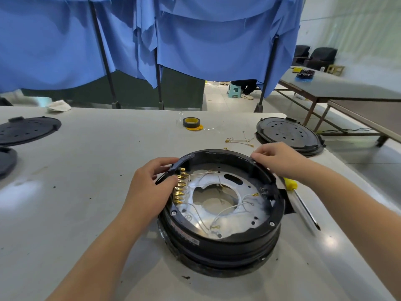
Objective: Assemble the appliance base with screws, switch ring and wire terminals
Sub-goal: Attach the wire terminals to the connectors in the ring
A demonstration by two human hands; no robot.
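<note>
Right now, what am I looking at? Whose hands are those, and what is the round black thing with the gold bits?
The picture comes from a camera worn on a person's head, looking down, so these are that person's own hands. On the grey table stands a round black appliance base, open on top, with thin white wires inside. The gold bits are metal wire terminals in a row. The left hand grips the rim next to them; the right hand holds the far rim. Beside the base lies a yellow-handled screwdriver. Farther back are a roll of tape, loose wires and black lids.
</note>
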